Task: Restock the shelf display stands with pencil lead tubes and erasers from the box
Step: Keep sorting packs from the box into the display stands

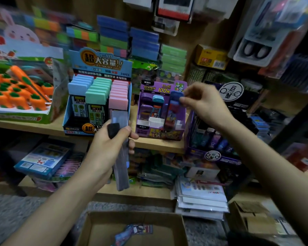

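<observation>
My left hand (108,142) grips a stack of dark pencil lead tubes (121,157), held upright in front of the shelf edge. My right hand (203,102) pinches the blue cap of one purple lead tube (172,110), which stands tilted in the right slot of the purple display stand (160,132). That stand holds a few more purple and teal tubes on its left side. A blue display stand (78,121) to its left is filled with rows of blue, green and pink capped lead tubes. A cardboard box (100,226) lies open on the floor below, with a few packets inside.
A carrot eraser display (21,96) stands at the left of the wooden shelf (149,144). Another purple stand (212,146) sits to the right. Stacked sticky notes fill the back. Packaged goods crowd the lower shelf, and a second carton (252,217) rests on the floor at right.
</observation>
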`<state>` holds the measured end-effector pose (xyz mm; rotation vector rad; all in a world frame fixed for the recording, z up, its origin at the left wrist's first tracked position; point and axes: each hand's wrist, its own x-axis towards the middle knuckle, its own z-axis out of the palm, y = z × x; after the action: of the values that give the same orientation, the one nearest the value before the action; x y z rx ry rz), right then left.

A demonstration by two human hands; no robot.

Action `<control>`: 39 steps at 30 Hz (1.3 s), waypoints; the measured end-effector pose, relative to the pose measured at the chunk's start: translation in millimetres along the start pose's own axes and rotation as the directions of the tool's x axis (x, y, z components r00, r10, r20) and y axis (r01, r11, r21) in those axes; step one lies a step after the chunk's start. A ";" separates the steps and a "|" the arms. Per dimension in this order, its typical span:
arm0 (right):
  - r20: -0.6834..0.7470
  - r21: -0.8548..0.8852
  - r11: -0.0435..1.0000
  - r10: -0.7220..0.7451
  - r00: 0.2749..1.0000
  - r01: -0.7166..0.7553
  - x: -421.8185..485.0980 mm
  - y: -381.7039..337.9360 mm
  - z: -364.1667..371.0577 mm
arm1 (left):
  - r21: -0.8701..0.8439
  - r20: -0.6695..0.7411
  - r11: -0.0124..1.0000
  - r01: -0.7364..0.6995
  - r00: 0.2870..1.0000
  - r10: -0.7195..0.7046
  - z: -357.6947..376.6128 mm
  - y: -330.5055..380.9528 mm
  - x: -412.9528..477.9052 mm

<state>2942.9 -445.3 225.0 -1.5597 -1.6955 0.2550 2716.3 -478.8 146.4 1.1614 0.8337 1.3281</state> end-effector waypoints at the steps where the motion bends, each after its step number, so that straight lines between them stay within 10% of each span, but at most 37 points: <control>1: -0.038 -0.082 0.997 -0.016 0.999 0.013 10.1 4.9 -2.0 | -0.004 0.002 1.000 0.006 1.000 -0.006 -1.0 0.3 -0.1; 10: -0.088 -0.116 0.993 0.006 0.996 -0.016 50.0 24.7 15.1 | 0.018 0.015 1.000 0.019 1.000 -0.020 -7.6 -3.2 -0.5; 23: 0.152 -0.610 0.778 -0.067 0.986 0.147 43.8 17.6 24.7 | 0.049 0.075 0.998 0.049 0.996 -0.052 -7.4 2.7 -5.4; 27: 0.137 -0.116 0.990 -0.060 0.989 0.076 -1.9 -10.6 28.9 | 0.082 0.196 0.993 0.080 0.976 -0.095 -4.6 6.1 -10.0; 31: 0.391 0.540 0.804 0.021 0.920 -0.248 -70.9 -28.1 48.6 | 0.141 0.314 0.982 0.128 0.934 -0.167 3.6 3.5 -19.9; 39: 0.295 0.656 0.681 0.165 0.941 -0.325 -113.5 -3.2 60.1 | 0.320 0.148 0.945 0.072 0.981 -0.125 10.2 -15.9 -26.8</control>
<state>2891.6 -527.5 140.5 -1.1801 -1.2806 1.1150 2727.5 -504.8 129.8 1.4381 0.9906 1.0224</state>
